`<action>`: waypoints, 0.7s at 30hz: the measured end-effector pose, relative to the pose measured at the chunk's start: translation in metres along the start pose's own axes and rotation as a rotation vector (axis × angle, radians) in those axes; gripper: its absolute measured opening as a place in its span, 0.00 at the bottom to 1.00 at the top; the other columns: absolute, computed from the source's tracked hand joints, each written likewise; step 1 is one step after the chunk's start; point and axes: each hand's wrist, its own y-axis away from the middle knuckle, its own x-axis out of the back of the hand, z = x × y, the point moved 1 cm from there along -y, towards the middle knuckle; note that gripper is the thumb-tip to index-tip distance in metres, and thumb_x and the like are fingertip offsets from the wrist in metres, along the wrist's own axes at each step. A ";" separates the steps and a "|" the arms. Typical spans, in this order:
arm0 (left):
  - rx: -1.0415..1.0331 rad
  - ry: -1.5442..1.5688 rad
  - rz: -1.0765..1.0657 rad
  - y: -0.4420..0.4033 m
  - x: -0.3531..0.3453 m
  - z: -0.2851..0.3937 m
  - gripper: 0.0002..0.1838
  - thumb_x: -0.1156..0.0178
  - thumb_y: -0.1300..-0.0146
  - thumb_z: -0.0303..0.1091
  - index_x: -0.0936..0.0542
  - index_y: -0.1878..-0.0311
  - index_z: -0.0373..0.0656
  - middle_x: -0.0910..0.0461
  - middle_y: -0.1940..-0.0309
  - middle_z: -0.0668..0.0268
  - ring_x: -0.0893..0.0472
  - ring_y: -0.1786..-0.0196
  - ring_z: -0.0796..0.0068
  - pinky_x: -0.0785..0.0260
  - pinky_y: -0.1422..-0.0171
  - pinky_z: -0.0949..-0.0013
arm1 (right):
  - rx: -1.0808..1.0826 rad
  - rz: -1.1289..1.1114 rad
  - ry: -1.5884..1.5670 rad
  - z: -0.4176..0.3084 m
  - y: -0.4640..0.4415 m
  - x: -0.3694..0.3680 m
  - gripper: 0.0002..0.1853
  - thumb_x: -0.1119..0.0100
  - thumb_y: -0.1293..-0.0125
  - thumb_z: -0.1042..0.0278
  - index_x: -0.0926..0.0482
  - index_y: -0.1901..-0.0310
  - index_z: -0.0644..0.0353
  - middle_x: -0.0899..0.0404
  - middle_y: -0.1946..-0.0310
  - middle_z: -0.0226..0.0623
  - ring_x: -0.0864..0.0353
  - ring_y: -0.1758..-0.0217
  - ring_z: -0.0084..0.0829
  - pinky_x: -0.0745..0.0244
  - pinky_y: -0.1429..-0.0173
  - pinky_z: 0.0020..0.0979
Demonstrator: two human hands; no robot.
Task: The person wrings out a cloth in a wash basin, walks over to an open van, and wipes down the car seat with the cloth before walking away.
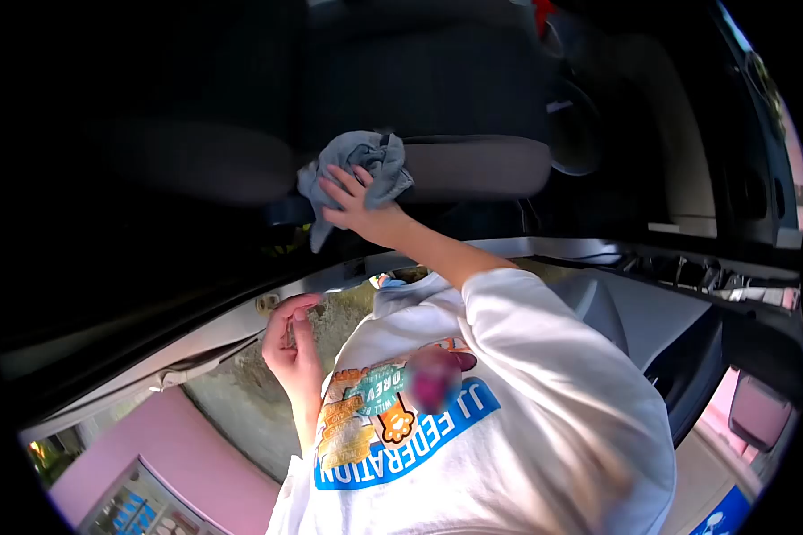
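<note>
The left hand (291, 348), fingers loosely curled with a gap to the thumb and nothing visible in its grip, hangs in front of the body, apart from the seat; if the person leans further in, it gives no support and balance could suffer. The crumpled grey-blue cloth (388, 168) lies at the left end of the long, grey padded bolster (477, 168) on the near edge of the dark seat (419, 89). Its loose tail hangs past that edge and could catch on trim hidden in the shadow. The right hand (359, 212) has its grip partly closed on the cloth, fingers parted and bent into the folds; the hold looks shallow, so the bunched fabric could slip or ruck up under the palm. Around these, from the left, come a pink wall (187, 437), then the pale, curved door sill (223, 325), which crosses between body and seat so the right arm must reach over it. The loose white printed T-shirt (553, 374) could brush that sill. At far right, a dark-and-grey door panel (651, 330) and a boxy mirror (760, 410) limit sideways room.
</note>
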 end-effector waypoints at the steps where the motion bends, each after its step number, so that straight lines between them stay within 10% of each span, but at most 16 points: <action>1: 0.023 -0.015 -0.005 -0.002 -0.003 0.001 0.11 0.48 0.25 0.23 0.17 0.51 0.33 0.14 0.55 0.62 0.19 0.51 0.76 0.30 0.45 0.74 | 0.097 -0.024 -0.016 0.011 0.019 0.014 0.15 0.37 0.43 0.63 0.21 0.52 0.47 0.31 0.28 0.44 0.38 0.21 0.52 0.38 0.26 0.63; 9: -0.150 -0.057 -0.086 -0.013 -0.003 -0.012 0.10 0.47 0.25 0.23 0.16 0.52 0.33 0.14 0.55 0.62 0.18 0.51 0.75 0.29 0.45 0.73 | 0.063 -0.299 0.188 0.108 0.184 0.160 0.10 0.35 0.44 0.66 0.19 0.59 0.51 0.34 0.25 0.36 0.43 0.19 0.55 0.40 0.22 0.62; 16: -0.093 0.043 -0.127 -0.007 0.013 -0.030 0.10 0.48 0.23 0.23 0.17 0.51 0.32 0.14 0.55 0.62 0.18 0.50 0.77 0.29 0.43 0.75 | -0.759 -0.083 0.420 0.114 0.267 0.179 0.17 0.42 0.37 0.81 0.20 0.47 0.54 0.30 0.29 0.38 0.31 0.25 0.46 0.24 0.32 0.44; 19: -0.071 0.066 -0.174 -0.008 0.017 -0.031 0.10 0.48 0.23 0.23 0.17 0.50 0.31 0.14 0.54 0.62 0.18 0.49 0.77 0.29 0.42 0.75 | -1.758 1.114 -1.212 0.141 0.239 0.127 0.24 0.52 0.25 0.77 0.35 0.29 0.61 0.27 0.37 0.42 0.23 0.39 0.37 0.24 0.40 0.42; 21: -0.063 0.060 -0.189 -0.005 0.018 -0.032 0.10 0.48 0.23 0.23 0.18 0.50 0.30 0.14 0.54 0.62 0.18 0.49 0.76 0.29 0.40 0.74 | -1.742 1.110 -1.190 0.156 0.258 0.062 0.13 0.57 0.24 0.70 0.25 0.44 0.50 0.18 0.55 0.34 0.15 0.59 0.31 0.19 0.61 0.35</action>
